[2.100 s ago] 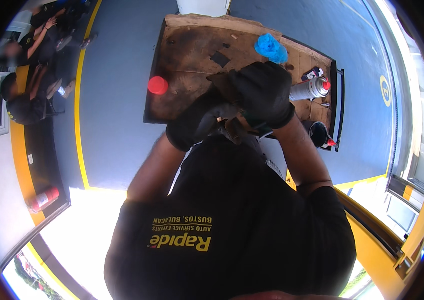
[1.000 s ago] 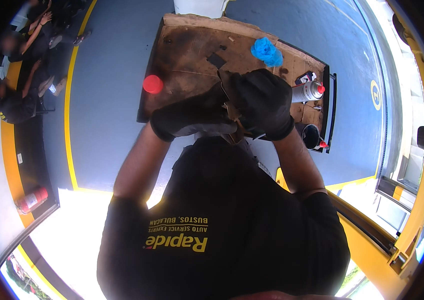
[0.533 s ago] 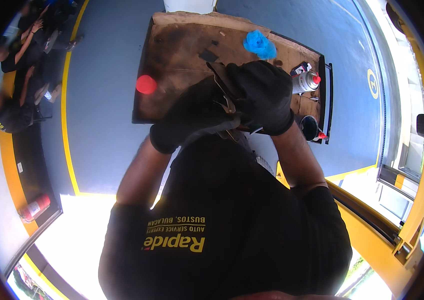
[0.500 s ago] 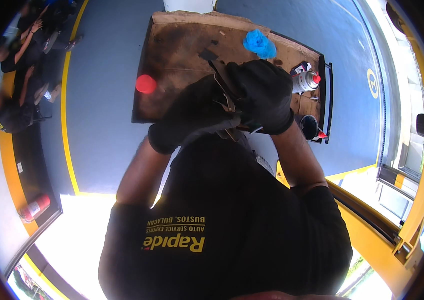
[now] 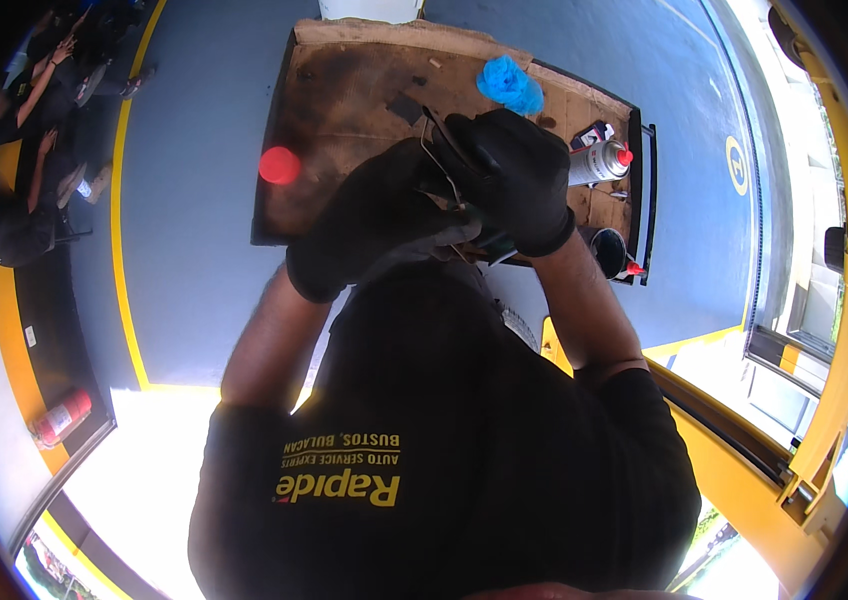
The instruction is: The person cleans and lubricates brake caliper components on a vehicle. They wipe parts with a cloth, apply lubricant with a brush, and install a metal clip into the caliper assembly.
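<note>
- I see the left hand (image 5: 369, 225) and right hand (image 5: 519, 180) clamped on a thin part (image 5: 453, 182) between them.
- They block the near side of the tray (image 5: 344, 100).
- Beyond: blue wad (image 5: 510, 86), spray can (image 5: 600, 163) (red-tipped).

Stained brown cardboard (image 5: 344, 92) covers the table (image 5: 634, 150). On it are a red lid (image 5: 279, 165) at left, a crumpled blue cloth (image 5: 510, 86) far right, a spray can (image 5: 596, 163) at right, and, near right, probably a black cup (image 5: 608, 252).
</note>
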Tool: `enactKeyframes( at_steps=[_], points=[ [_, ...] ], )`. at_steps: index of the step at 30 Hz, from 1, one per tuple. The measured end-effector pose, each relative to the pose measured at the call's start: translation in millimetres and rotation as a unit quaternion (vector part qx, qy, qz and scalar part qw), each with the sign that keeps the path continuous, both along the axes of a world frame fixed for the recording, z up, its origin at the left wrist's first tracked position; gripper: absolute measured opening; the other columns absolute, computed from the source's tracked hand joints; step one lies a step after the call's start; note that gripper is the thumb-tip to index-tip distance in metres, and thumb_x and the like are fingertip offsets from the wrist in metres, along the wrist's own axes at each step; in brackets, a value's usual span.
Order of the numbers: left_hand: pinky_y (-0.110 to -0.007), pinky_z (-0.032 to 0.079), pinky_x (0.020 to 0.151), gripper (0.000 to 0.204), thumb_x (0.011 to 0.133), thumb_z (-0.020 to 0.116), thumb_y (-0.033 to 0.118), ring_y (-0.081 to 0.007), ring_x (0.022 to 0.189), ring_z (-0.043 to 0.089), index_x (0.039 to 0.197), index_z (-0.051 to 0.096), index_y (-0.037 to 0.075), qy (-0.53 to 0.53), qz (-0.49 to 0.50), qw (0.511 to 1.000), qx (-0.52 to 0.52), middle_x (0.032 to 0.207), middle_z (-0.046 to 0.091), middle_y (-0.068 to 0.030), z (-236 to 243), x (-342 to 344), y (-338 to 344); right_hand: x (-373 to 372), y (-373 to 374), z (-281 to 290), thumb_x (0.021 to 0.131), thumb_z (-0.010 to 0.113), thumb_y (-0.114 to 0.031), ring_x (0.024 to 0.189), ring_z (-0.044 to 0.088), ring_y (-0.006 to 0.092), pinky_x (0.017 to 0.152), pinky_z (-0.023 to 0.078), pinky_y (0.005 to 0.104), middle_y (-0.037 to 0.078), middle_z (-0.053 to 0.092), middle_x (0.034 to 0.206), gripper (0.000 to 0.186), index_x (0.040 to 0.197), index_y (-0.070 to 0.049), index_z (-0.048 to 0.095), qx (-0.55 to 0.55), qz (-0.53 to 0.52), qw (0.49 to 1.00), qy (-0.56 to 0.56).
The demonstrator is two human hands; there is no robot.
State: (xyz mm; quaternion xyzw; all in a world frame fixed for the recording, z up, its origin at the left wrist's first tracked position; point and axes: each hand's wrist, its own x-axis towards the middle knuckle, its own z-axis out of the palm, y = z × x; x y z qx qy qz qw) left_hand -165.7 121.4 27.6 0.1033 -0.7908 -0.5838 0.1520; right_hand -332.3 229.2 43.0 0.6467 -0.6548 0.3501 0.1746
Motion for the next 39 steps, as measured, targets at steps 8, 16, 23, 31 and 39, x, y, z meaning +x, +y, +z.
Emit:
enactKeyframes(
  at_steps=[8, 16, 23, 31, 39],
  points=[
    [-0.036, 0.057, 0.083, 0.057, 0.078, 0.089, 0.029, -0.0249, 0.097, 0.071, 0.118, 0.06, 0.002, 0.006, -0.019, 1.0, 0.023, 0.107, 0.067, -0.0116, -0.2, -2.0, 2.4, -2.9, -1.8, 1.5, 0.077, 0.084, -0.014, 0.067, 0.068, 0.0233, 0.059, 0.052, 0.0328, 0.008, 0.068, 0.079, 0.021, 0.096, -0.008, 0.078, 0.006, -0.002, 1.0, 0.011],
    [-0.035, 0.057, 0.081, 0.055, 0.08, 0.086, 0.028, -0.0235, 0.097, 0.072, 0.12, 0.06, 0.002, -0.045, 0.004, 0.994, 0.099, 0.104, 0.071, -0.0121, 11.9, -3.5, 2.4, -6.9, -3.8, -0.5, 0.075, 0.085, -0.011, 0.069, 0.069, 0.0245, 0.061, 0.053, 0.0339, 0.008, 0.068, 0.079, 0.022, 0.095, -0.007, 0.078, -0.036, 0.021, 0.999, 0.021],
    [-0.035, 0.057, 0.084, 0.056, 0.079, 0.087, 0.025, -0.0218, 0.096, 0.071, 0.123, 0.059, 0.002, -0.043, 0.006, 0.996, 0.082, 0.105, 0.071, -0.0112, 12.0, -4.7, 5.3, -13.7, -1.5, -3.2, 0.074, 0.087, -0.012, 0.067, 0.069, 0.0239, 0.06, 0.053, 0.0339, 0.008, 0.069, 0.078, 0.022, 0.093, -0.006, 0.077, -0.035, 0.035, 0.999, 0.023],
    [-0.035, 0.057, 0.083, 0.058, 0.078, 0.088, 0.025, -0.0214, 0.094, 0.07, 0.123, 0.059, 0.003, -0.043, -0.008, 0.989, 0.138, 0.105, 0.07, -0.0104, 3.3, -4.1, 5.2, -21.6, 1.6, -6.1, 0.073, 0.088, -0.013, 0.067, 0.067, 0.0238, 0.06, 0.053, 0.0327, 0.007, 0.067, 0.078, 0.024, 0.093, -0.005, 0.076, -0.031, 0.05, 0.998, 0.032],
    [-0.034, 0.057, 0.081, 0.056, 0.078, 0.088, 0.026, -0.0208, 0.093, 0.071, 0.121, 0.059, 0.004, -0.01, 0.005, 0.996, 0.094, 0.103, 0.069, -0.01, 0.9, -4.8, 6.4, -15.6, 1.1, -1.9, 0.074, 0.087, -0.013, 0.069, 0.068, 0.0244, 0.059, 0.054, 0.0333, 0.007, 0.068, 0.08, 0.023, 0.093, -0.006, 0.077, -0.037, 0.034, 0.998, 0.029]
  ],
)
